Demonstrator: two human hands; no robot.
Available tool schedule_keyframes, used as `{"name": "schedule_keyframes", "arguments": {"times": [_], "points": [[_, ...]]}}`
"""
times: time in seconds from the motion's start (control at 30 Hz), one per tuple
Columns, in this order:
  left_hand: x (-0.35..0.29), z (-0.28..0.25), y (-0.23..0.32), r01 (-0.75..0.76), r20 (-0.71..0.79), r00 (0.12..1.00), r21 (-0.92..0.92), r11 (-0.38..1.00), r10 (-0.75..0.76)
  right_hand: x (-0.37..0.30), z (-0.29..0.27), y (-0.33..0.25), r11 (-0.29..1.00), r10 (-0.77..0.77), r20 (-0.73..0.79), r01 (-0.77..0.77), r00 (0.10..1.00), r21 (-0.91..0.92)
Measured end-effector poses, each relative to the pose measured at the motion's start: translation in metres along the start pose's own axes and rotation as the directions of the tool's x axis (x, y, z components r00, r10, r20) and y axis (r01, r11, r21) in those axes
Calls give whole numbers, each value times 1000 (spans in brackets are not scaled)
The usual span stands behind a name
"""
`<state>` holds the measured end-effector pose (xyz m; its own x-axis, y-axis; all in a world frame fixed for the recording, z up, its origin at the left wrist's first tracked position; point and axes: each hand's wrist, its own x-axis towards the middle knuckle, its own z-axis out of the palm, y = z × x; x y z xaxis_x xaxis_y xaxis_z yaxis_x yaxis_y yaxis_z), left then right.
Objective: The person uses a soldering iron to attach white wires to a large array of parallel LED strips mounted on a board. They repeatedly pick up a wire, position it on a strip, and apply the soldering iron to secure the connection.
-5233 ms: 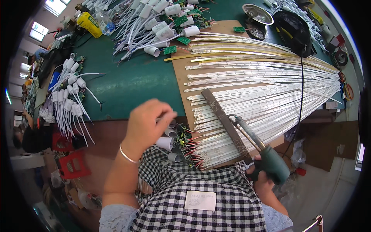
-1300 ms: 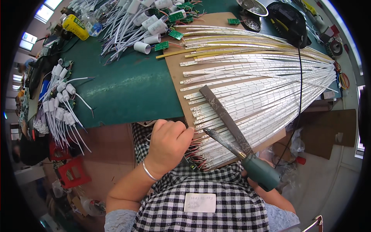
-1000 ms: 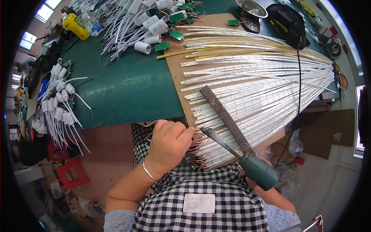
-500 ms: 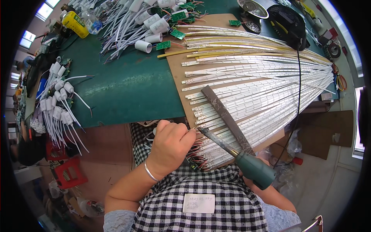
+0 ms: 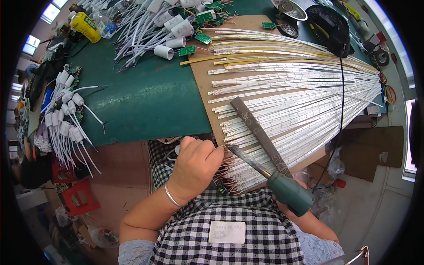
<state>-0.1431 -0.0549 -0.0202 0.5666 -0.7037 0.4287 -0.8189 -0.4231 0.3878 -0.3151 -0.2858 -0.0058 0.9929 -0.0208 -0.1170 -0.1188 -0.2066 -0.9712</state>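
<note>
Light strips (image 5: 304,112), slim and pale, fan across the right half of the frame, bunched at the far right and spread toward the middle on a brown board (image 5: 202,79) over the green desk (image 5: 141,106). A dark bar (image 5: 260,137) lies slantwise across them. I can see the two hands are apart. The left hand (image 5: 196,161), centre of the frame, has its thumb and fingers drawn together by the strip ends; what it pinches is too small to make out. The right hand (image 5: 285,207), lower right and mostly hidden, is wrapped around a green-handled soldering iron (image 5: 291,194), whose tip reaches just beside the left fingers. Reddish wires (image 5: 225,174) stick out from the lower strip ends. White cylinders (image 5: 164,52) with cables and green circuit boards (image 5: 186,51) crowd the top of the desk, and another bunch of cylinders (image 5: 65,129) sits at the left. A yellow bottle (image 5: 85,27) stands upper left, a metal bowl (image 5: 289,9) upper right.
</note>
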Motion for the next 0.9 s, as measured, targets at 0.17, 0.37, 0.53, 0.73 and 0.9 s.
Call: {"name": "schedule_keyframes", "arguments": {"times": [0.17, 0.37, 0.53, 0.73, 0.9], "points": [[-1, 1, -1, -2, 6, 1000, 6, 1000, 2, -2, 6, -7, 970, 221, -110, -207, 969, 125], [-1, 1, 0, 0, 11, 1000, 7, 1000, 0, -1, 5, -1, 1000, 22, -44, -22, 999, 10], [-1, 0, 0, 6, 15, 1000, 5, 1000, -6, 2, 9, -6, 978, -121, -120, 97, 985, -187], [-1, 1, 0, 3, 11, 1000, 16, 1000, -4, -3, 8, -3, 997, 4, -122, -13, 992, -71], [-1, -1, 0, 19, 23, 1000, 10, 1000, -19, -10, -10, 8, 941, -115, 77, 134, 990, -312]]}}
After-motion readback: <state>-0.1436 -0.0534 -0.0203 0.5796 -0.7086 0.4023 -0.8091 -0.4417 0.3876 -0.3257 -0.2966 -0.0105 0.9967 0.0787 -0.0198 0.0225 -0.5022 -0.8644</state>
